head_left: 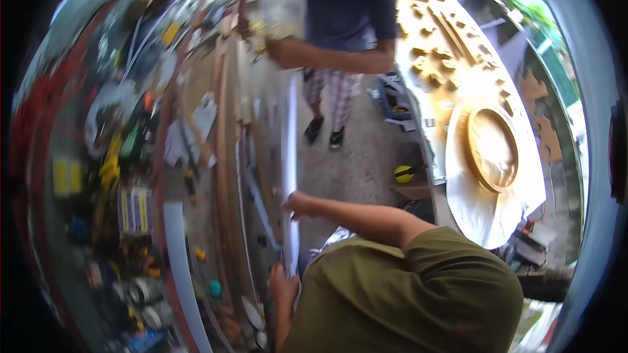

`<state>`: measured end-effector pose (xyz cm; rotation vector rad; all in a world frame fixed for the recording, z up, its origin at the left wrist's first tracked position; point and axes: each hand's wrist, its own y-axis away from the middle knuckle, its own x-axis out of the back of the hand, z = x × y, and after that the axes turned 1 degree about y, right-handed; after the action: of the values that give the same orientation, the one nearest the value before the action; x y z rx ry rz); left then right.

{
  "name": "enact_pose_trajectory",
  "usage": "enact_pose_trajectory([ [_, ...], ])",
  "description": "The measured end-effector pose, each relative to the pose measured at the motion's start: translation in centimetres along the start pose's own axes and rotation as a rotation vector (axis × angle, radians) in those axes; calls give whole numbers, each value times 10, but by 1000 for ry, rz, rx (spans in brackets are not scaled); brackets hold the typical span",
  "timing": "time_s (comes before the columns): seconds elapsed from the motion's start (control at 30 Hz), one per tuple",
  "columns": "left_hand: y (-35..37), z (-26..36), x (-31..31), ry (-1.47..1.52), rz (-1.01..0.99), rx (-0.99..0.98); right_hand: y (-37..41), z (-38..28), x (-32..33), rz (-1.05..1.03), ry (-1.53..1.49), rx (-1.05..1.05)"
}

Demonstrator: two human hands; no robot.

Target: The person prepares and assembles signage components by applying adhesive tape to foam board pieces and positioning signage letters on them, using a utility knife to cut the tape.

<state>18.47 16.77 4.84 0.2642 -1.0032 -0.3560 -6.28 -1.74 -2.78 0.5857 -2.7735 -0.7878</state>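
Note:
A long white strip runs lengthwise along the edge of the workbench. My right hand reaches across from the right and grips the strip at about its middle. My left hand holds the same strip lower down, close to my olive shirt. At the far end a person in a dark blue shirt holds the strip's other end with a gloved hand.
The bench on the left is crowded with tools, yellow and red items and a curved white pipe. A round wooden frame leans on a pale panel at the right. A yellow tape measure lies on the concrete floor.

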Motion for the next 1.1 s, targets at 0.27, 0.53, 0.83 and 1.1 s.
enact_pose_trajectory([
  [0.27, -33, -5, -7, 442, -218, 56, -1, -25, 3, -75, 17, -130],
  [0.53, -149, 93, 5, 129, -22, -82, -26, 7, 15, -214, 177, 84],
  [0.83, -202, 99, 22, 112, -183, 3, -44, 22, 86, -510, 440, 461],
  [1.1, -208, 91, 28, 186, -240, 86, -39, -89, 241, -216, 319, 40],
])
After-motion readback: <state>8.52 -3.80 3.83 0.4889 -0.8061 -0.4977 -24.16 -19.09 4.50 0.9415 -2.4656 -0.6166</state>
